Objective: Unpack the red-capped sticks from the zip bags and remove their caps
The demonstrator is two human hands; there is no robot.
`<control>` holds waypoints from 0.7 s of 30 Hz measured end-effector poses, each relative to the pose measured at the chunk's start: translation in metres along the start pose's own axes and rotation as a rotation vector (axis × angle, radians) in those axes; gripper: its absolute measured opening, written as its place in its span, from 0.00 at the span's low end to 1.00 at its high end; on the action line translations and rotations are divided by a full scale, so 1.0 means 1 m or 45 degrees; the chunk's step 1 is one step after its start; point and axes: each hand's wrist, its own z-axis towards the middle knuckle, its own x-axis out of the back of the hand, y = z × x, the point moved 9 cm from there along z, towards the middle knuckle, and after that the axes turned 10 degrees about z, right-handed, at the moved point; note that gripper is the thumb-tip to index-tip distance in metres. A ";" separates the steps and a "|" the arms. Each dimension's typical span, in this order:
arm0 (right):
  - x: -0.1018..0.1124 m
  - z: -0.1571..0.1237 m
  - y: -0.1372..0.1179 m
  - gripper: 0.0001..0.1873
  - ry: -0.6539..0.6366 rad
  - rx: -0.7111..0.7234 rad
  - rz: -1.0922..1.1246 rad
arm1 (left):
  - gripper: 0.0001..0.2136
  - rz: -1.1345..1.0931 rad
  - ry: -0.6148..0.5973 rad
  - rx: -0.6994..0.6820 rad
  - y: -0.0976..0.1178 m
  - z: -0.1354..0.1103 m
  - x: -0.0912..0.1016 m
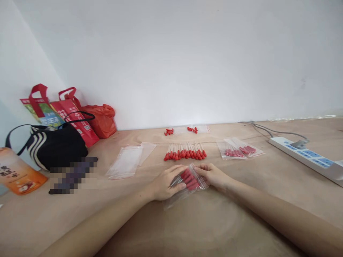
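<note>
Between my hands is a clear zip bag (191, 179) with several red-bulbed droppers inside, tilted above the table. My left hand (167, 184) is closed around its left side, thumb across the droppers' clear tubes. At the upper right, the fingers of my right hand (211, 174) pinch the bag's edge. Just beyond lies a row of loose droppers (185, 153), red bulbs toward me. To the right are filled bags of droppers (239, 150). Flat clear zip bags (127, 161) rest in a stack on the left.
Small red bulbs (168, 132) and clear tubes lie near the wall. A white power strip (305, 153) with a grey plug and cable is on the right. At left stand a black bag (60, 146), a red plastic bag (103, 119) and an orange pouch (21, 175).
</note>
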 end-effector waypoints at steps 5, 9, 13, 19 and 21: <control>0.014 -0.003 -0.004 0.14 0.009 0.030 -0.160 | 0.24 -0.067 -0.054 -0.012 -0.005 0.000 -0.005; 0.015 -0.003 -0.004 0.23 0.058 0.086 -0.193 | 0.19 -0.026 0.000 -0.045 -0.002 0.007 -0.001; 0.011 -0.003 -0.004 0.32 0.048 0.165 -0.184 | 0.13 0.030 0.055 -0.098 0.008 0.023 -0.002; 0.008 -0.004 -0.005 0.34 0.018 0.217 -0.201 | 0.09 0.184 0.108 -0.255 0.024 0.037 -0.002; 0.007 -0.004 -0.005 0.32 0.021 0.204 -0.235 | 0.08 0.239 0.104 -0.279 0.026 0.039 0.000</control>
